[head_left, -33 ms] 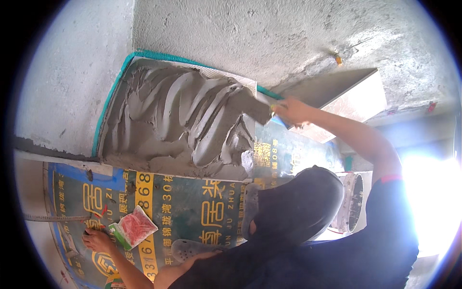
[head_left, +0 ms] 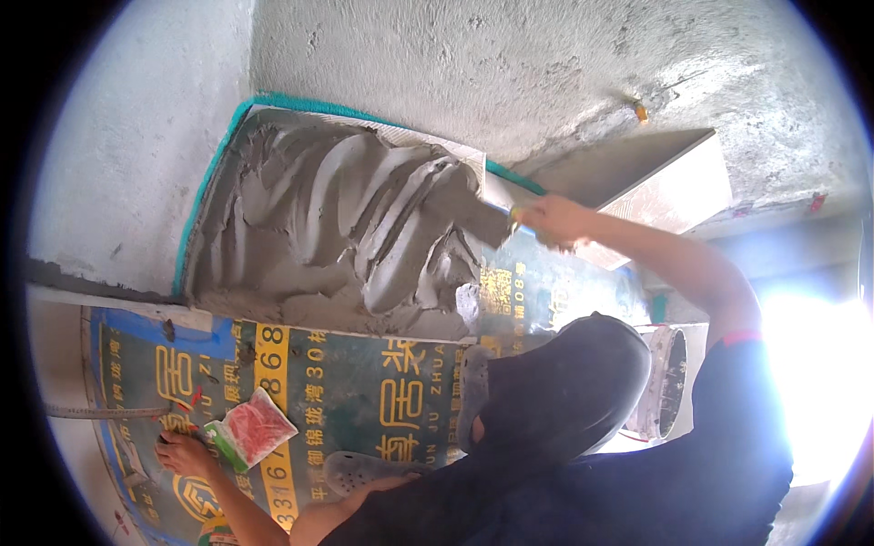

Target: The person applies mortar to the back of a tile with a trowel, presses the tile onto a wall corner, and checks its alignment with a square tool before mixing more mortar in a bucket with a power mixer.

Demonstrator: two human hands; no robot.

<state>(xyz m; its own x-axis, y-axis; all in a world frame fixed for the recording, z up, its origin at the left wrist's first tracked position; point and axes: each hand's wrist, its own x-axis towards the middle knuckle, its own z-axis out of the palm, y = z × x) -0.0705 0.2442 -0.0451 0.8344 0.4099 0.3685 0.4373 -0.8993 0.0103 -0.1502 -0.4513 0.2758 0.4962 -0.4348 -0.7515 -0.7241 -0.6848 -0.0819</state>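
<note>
A large tile (head_left: 480, 164) lies under a thick layer of wet grey mortar (head_left: 337, 209) marked with curved ridges. At its right edge my right hand (head_left: 555, 221) is closed on a trowel (head_left: 482, 220), its blade coated in mortar and touching the layer. My left hand (head_left: 185, 453) rests low on the printed green floor covering (head_left: 364, 391), fingers apart, with no held thing visible. Close by are a packet of small red pieces (head_left: 258, 426), a few loose red pieces (head_left: 187, 407) and a tape measure's blade (head_left: 109, 412).
Rough grey walls (head_left: 437, 64) rise behind the tile, with a teal strip (head_left: 211, 173) along its border. Another tile (head_left: 669, 191) leans at the right. A mortar-stained bucket (head_left: 669, 382) stands beyond my dark-clothed knee (head_left: 583, 391), and grey clogs (head_left: 355, 475) are on my feet.
My right hand and the trowel have shifted very slightly to the right and down. My left hand stays in place.
</note>
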